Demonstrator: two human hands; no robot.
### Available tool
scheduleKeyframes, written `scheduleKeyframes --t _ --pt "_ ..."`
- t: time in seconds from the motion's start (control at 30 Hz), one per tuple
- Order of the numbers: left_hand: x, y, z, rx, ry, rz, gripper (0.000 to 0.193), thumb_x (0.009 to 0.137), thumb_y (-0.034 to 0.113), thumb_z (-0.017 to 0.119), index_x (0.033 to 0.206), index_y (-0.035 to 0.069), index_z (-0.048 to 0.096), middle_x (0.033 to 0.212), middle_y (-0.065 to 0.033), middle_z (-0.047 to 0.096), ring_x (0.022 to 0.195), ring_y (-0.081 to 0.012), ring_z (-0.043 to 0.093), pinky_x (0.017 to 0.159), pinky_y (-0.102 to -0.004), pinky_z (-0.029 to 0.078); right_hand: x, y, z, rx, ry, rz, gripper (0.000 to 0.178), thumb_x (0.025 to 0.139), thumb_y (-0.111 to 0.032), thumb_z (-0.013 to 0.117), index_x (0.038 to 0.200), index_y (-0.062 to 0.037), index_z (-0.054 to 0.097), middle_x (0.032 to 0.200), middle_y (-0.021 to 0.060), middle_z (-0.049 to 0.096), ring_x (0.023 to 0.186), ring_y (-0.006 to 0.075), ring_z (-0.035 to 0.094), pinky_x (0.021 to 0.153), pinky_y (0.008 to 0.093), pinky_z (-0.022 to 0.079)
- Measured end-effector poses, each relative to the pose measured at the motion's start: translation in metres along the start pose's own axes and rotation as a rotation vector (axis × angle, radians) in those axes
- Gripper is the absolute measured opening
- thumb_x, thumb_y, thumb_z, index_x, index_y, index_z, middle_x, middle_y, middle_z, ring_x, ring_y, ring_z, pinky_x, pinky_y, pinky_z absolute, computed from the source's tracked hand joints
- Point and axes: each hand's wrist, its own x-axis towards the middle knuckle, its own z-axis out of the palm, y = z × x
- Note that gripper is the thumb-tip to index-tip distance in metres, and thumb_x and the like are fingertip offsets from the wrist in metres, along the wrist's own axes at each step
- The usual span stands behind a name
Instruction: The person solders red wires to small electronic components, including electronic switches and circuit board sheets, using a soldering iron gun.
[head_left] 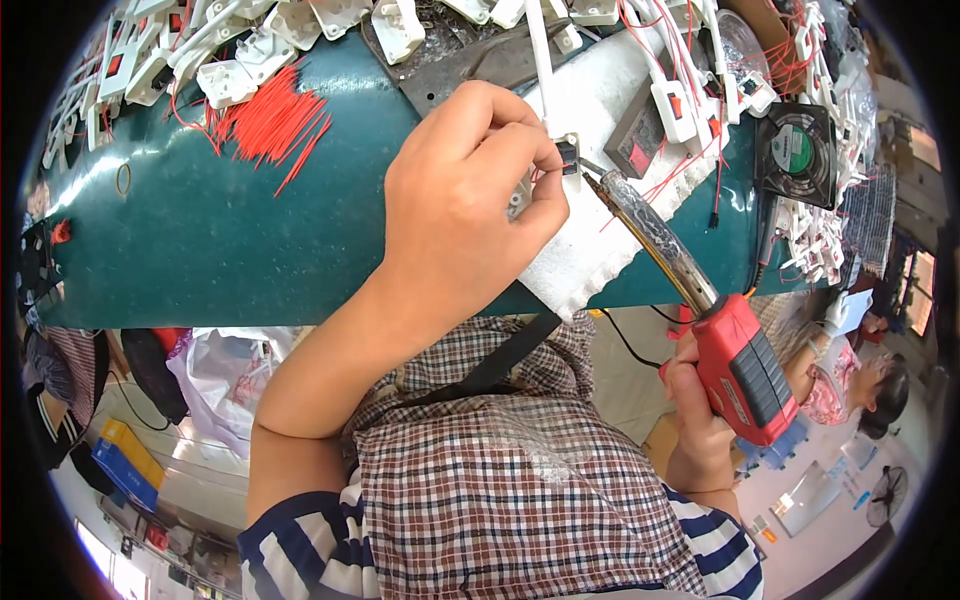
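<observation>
My left hand (470,190) is closed in a pinch over a small white plastic switch housing (518,200), mostly hidden under the fingers. A black switch part (568,157) with metal contacts shows just past the fingertips. My right hand (695,400) grips a red and black soldering gun (745,370) by its handle. Its long metal barrel slants up and left, and the dark tip is very near the switch part; I cannot tell whether they touch. Under the work lies a white foam sheet (560,270) with a ragged edge.
Cut red wires (270,120) lie in a bundle on the green table (200,250). White switch housings (245,70) crowd the far edge. To the right are a dark block (637,135), a white switch with red rocker (673,110) and a black fan (797,155). Another person (850,380) sits at right.
</observation>
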Motion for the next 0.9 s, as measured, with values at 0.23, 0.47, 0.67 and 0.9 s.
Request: scheduleKeyframes --t 0.23,0.47,0.67,0.9 --pt "-0.001 0.0 -0.001 0.004 -0.002 0.006 0.015 0.066 -0.006 0.073 0.078 0.001 0.066 0.09 -0.0067 0.061 0.072 -0.0151 0.063 0.062 -0.0255 0.051 -0.001 0.002 0.002 0.023 0.005 -0.029 0.014 0.083 -0.002 0.063 0.096 0.002 0.058 0.078 0.0081 0.056 0.059 0.0114 0.05 0.055 0.0255 0.043" --pt "0.0 -0.001 -0.001 0.005 -0.006 0.025 0.015 0.066 -0.006 0.073 0.078 0.001 0.066 0.09 -0.0064 0.061 0.072 -0.0153 0.063 0.062 -0.0254 0.05 0.001 -0.001 -0.001 0.046 -0.019 -0.026 0.017 0.083 -0.002 0.066 0.096 0.0001 0.056 0.078 0.0081 0.055 0.058 0.0122 0.05 0.052 0.0246 0.042" --pt "0.0 -0.001 -0.001 -0.001 -0.004 0.023 0.016 0.066 -0.006 0.073 0.078 0.001 0.067 0.09 -0.0065 0.061 0.072 -0.0159 0.063 0.062 -0.0258 0.05 -0.001 -0.004 -0.004 -0.016 0.022 -0.054 0.018 0.082 -0.005 0.066 0.095 0.0011 0.055 0.074 0.008 0.052 0.055 0.0115 0.047 0.049 0.0237 0.039" --pt "0.001 -0.001 -0.002 -0.006 -0.004 0.024 0.016 0.066 -0.005 0.073 0.079 0.002 0.067 0.089 -0.0062 0.061 0.073 -0.0165 0.062 0.063 -0.0263 0.05 -0.004 -0.002 -0.003 0.012 0.018 -0.032 0.018 0.083 -0.005 0.065 0.097 0.0017 0.055 0.075 0.0086 0.052 0.051 0.0089 0.045 0.044 0.022 0.036"
